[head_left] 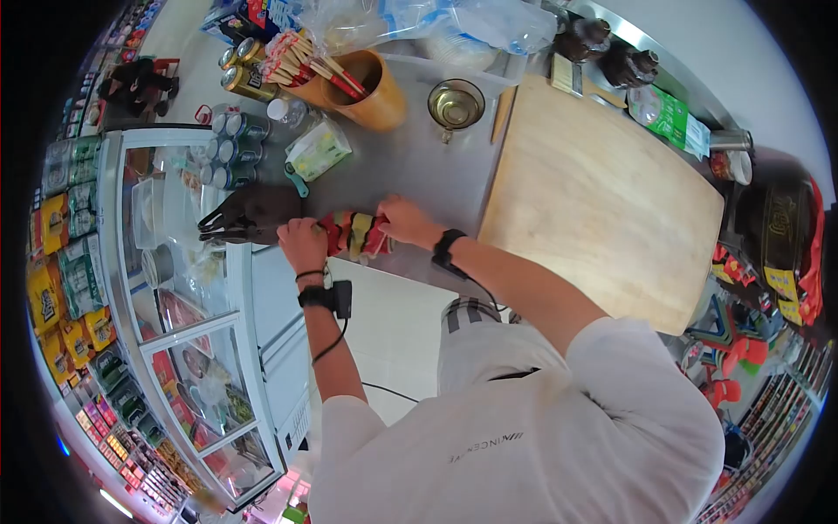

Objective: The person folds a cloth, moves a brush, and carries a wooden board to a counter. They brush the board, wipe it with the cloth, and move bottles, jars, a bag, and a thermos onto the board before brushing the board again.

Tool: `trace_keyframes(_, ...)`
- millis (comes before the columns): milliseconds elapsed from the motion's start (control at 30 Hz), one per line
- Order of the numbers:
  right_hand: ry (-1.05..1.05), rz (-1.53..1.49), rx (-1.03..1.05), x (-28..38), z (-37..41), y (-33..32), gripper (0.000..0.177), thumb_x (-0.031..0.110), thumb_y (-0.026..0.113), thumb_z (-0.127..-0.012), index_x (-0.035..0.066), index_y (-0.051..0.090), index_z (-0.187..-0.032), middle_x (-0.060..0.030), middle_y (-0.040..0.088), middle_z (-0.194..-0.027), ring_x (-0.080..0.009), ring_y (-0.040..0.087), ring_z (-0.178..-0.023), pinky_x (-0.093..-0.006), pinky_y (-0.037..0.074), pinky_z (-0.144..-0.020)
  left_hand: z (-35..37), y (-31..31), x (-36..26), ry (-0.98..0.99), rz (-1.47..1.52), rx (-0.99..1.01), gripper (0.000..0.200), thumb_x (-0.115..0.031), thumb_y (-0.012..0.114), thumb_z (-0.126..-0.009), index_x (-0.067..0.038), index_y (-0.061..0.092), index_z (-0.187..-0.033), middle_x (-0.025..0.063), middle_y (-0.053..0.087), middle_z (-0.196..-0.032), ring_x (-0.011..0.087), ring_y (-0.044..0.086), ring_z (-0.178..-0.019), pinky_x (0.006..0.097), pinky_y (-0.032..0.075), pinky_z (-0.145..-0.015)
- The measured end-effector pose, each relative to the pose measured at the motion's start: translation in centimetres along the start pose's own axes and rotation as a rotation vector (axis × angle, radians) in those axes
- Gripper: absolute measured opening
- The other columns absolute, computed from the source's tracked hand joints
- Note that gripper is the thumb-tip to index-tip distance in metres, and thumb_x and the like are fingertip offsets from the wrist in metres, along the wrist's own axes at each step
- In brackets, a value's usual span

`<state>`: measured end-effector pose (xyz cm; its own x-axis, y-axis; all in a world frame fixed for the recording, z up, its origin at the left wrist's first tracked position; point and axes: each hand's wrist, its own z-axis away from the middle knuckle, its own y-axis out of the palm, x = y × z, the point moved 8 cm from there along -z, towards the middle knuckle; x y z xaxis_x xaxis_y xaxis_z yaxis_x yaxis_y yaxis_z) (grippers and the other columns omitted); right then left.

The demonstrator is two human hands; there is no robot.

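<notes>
Between my two hands lies a red, yellow and black cloth-like item [353, 234] at the front edge of the metal counter. My left hand [303, 244] is closed on its left end, beside a dark brown bag-like object [253, 214]. The fingers of my right hand [407, 220] are closed on its right end. Just beyond my left hand are a teal-handled tool [297, 180] and a green and white packet [319, 150]. The fingertips of both hands are partly hidden.
A large wooden board [602, 192] lies to the right. Farther back stand a glass cup [456, 106], a wooden holder [371, 92], chopsticks and cans [237, 150]. A glass display case [188, 306] borders the left. A person [140, 87] is at the far left.
</notes>
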<state>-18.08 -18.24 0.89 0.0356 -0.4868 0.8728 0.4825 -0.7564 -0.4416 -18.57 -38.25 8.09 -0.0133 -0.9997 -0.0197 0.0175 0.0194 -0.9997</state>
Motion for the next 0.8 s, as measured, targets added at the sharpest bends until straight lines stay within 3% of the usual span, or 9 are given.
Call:
trace_keyframes(67,-0.067,-0.213,0.015,0.7,2.3,-2.8,0.021,0.013,0.065,-0.080,0.004,0.064,-0.098,-0.0149,0.066,-0.092,-0.0254,0.065,-0.085,-0.0353,0.053,-0.074,2.3,-3.5,-1.3,0.294,0.138,-0.193,0.032,-0.011,0.070,-0.071,-0.011,0.065,-0.103,0.0068,0.063,-0.106,0.0332,0.055,-0.108,0.0443,0.048,-0.087)
trace_keyframes(133,-0.152,-0.329,-0.055,2.3,6.2,-8.1,0.021,0.012,0.065,-0.081,0.003,0.063,-0.100,-0.0120,0.067,-0.087,-0.0192,0.065,-0.077,-0.0304,0.052,-0.070,4.3,-5.1,-2.2,0.168,0.606,0.066,0.026,-0.008,0.069,-0.076,-0.007,0.063,-0.101,0.0069,0.064,-0.102,0.0279,0.059,-0.104,0.0386,0.049,-0.087)
trace_keyframes(200,0.010,-0.707,-0.017,0.0,10.1,-11.2,0.019,0.014,0.067,-0.085,0.003,0.063,-0.100,-0.0042,0.064,-0.085,-0.0111,0.062,-0.075,-0.0264,0.050,-0.069,6.0,-4.9,-4.9,0.075,0.966,0.283,0.024,-0.007,0.068,-0.079,-0.004,0.061,-0.102,0.0066,0.064,-0.099,0.0222,0.061,-0.098,0.0329,0.049,-0.086)
trace_keyframes(267,-0.020,-0.817,-0.047,-1.1,15.0,-14.6,0.011,0.007,0.060,-0.092,0.004,0.062,-0.102,0.0023,0.061,-0.088,-0.0060,0.059,-0.084,-0.0210,0.048,-0.071,7.7,-4.2,-8.6,0.019,1.221,0.454,0.024,-0.006,0.068,-0.082,-0.002,0.060,-0.105,0.0060,0.064,-0.098,0.0158,0.062,-0.090,0.0274,0.049,-0.084)
trace_keyframes(367,0.144,-0.849,-0.312,-4.5,23.0,-19.0,0.013,0.012,0.058,-0.094,0.008,0.059,-0.107,0.0038,0.058,-0.085,-0.0048,0.058,-0.080,-0.0210,0.048,-0.068,7.8,-3.2,-16.6,0.125,1.278,0.489,0.032,-0.002,0.069,-0.081,-0.001,0.058,-0.111,0.0038,0.062,-0.102,0.0109,0.059,-0.092,0.0250,0.050,-0.081)
trace_keyframes(467,0.341,-0.912,-0.608,-8.5,31.9,-21.1,0.014,0.017,0.055,-0.096,0.012,0.058,-0.109,0.0045,0.058,-0.084,-0.0038,0.054,-0.074,-0.0195,0.044,-0.063,9.8,0.6,-25.6,-0.006,1.689,0.790,0.040,-0.001,0.069,-0.082,0.000,0.055,-0.120,0.0055,0.062,-0.106,0.0114,0.061,-0.094,0.0252,0.052,-0.078)
trace_keyframes(600,0.411,-0.989,-0.773,-14.2,43.4,-21.3,0.018,0.023,0.055,-0.097,0.014,0.056,-0.112,0.0043,0.058,-0.089,-0.0035,0.051,-0.073,-0.0218,0.042,-0.061,14.3,2.3,-34.7,-0.052,1.473,1.078,0.047,-0.002,0.067,-0.085,0.004,0.049,-0.128,0.0083,0.062,-0.113,0.0148,0.063,-0.097,0.0294,0.054,-0.083)
trace_keyframes(700,0.303,-1.094,-0.916,-15.6,50.8,-21.8,0.026,0.024,0.057,-0.096,0.014,0.055,-0.120,0.0031,0.062,-0.095,-0.0057,0.057,-0.080,-0.0251,0.048,-0.068,19.3,-0.6,-41.2,0.033,1.626,1.283,0.045,-0.003,0.066,-0.086,0.005,0.050,-0.127,0.0087,0.063,-0.114,0.0160,0.064,-0.096,0.0307,0.055,-0.084)
trace_keyframes(800,0.226,-1.317,-0.828,-10.3,56.7,-22.0,0.030,0.020,0.061,-0.094,0.012,0.058,-0.122,0.0013,0.066,-0.095,-0.0090,0.063,-0.084,-0.0221,0.051,-0.074,24.1,0.7,-45.2,-0.172,1.709,1.418,0.040,-0.007,0.063,-0.090,0.000,0.052,-0.127,0.0095,0.062,-0.119,0.0180,0.065,-0.099,0.0328,0.055,-0.086)
